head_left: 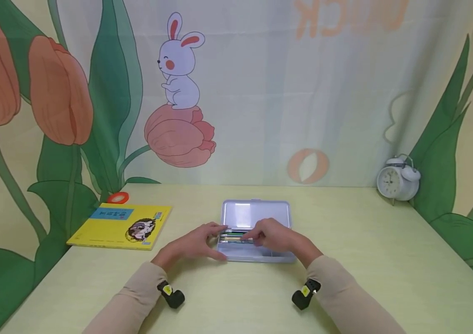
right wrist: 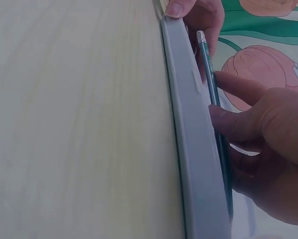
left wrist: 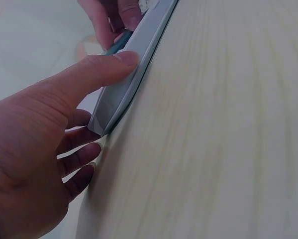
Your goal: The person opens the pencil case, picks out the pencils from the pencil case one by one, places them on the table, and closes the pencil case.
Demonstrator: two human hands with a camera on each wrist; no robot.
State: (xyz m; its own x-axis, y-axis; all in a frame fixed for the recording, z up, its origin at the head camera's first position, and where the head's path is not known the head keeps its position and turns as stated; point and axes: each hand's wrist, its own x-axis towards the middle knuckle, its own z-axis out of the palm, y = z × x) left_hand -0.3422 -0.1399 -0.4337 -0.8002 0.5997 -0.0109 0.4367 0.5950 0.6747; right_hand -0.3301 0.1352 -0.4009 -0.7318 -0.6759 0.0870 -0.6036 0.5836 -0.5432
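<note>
A flat, pale metal pencil case (head_left: 257, 259) lies on the table with its lid raised at the back. Several pencils (head_left: 232, 239) lie in its rear part. My left hand (head_left: 194, 241) holds the left end of the case; the left wrist view has its thumb (left wrist: 111, 67) pressed on the front rim and the fingers bent around the end. Over the middle of the case, my right hand (head_left: 271, 234) pinches a dark green pencil (right wrist: 206, 59) between thumb and fingers. In the right wrist view this pencil runs along the front wall, its eraser end toward the left hand.
A yellow book (head_left: 109, 227) lies to the left on the table, with an orange-red ring-shaped object (head_left: 118, 198) behind it. At the back right stands a white alarm clock (head_left: 397, 181). A printed curtain (head_left: 253, 116) hangs behind the pale wood-grain table (head_left: 236, 301).
</note>
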